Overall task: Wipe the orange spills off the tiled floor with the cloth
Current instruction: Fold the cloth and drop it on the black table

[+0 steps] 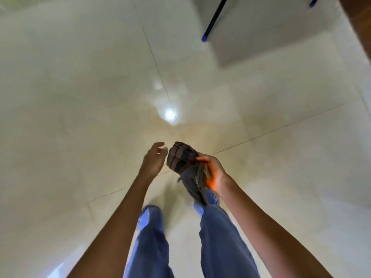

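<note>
A dark brown checked cloth (183,159) hangs bunched in the air above the floor, and my right hand (212,171) grips its lower part. An orange stain shows on the palm side of that hand. My left hand (154,159) is just left of the cloth, fingers apart and empty, not touching it. The glossy cream tiled floor (90,97) fills the view; I see no distinct orange spill on it, only a faint warm tint near the tile joint (180,135) ahead of the cloth.
My legs in blue trousers (220,237) stand below the hands. A dark pole with a blue tip (210,25) leans at the top right beside a white panel (261,37). A brown wooden edge (359,21) is at the far right.
</note>
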